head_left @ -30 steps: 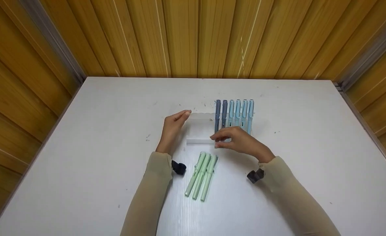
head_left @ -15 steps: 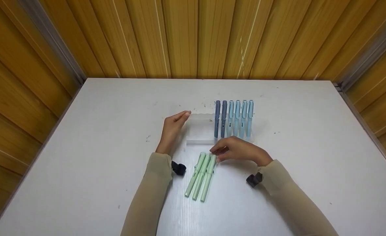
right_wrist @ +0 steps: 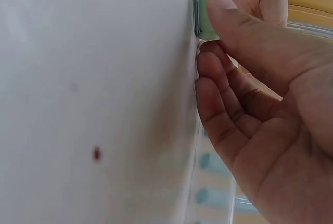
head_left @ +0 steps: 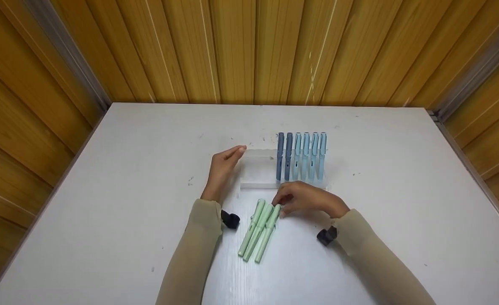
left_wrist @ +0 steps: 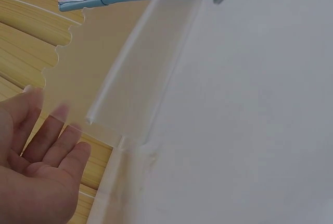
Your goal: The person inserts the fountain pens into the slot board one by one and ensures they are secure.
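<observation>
A white table (head_left: 105, 203) with small dark specks stands in a corner of yellow wood walls (head_left: 232, 46). No writing can be read. The left hand (head_left: 223, 167) rests flat and relaxed against the clear holder (head_left: 258, 169), which has six blue pens (head_left: 301, 156) in it. The right hand (head_left: 304, 198) pinches the top of one of three green pens (head_left: 260, 228) lying just in front of the holder.
</observation>
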### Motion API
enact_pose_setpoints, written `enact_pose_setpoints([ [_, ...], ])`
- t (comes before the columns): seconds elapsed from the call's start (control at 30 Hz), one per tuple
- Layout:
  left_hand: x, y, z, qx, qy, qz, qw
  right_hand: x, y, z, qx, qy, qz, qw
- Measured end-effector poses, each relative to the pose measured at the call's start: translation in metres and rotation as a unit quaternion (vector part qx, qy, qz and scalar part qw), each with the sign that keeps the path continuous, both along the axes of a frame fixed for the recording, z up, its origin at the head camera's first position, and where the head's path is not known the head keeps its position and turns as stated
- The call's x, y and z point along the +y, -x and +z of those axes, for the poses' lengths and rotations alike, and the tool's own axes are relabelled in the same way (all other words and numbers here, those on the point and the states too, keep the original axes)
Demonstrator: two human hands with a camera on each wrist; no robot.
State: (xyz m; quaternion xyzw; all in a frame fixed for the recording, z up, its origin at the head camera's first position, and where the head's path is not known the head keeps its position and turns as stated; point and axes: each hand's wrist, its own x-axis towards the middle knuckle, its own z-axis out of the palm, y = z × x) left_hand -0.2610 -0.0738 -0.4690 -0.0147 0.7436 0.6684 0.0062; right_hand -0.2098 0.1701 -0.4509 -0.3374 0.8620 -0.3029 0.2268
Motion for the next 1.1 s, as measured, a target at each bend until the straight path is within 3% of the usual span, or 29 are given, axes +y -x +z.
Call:
enact_pose_setpoints([
  [0.4,-0.001,0.001,0.000,0.011,0.001,-0.002,0.9999,0.000,0.000,0.003,0.004,0.004,0.007,1.000],
  [1.1,0.000,0.000,0.001,0.005,0.018,0.001,0.9998,0.014,0.013,-0.002,-0.046,0.059,0.013,0.997],
])
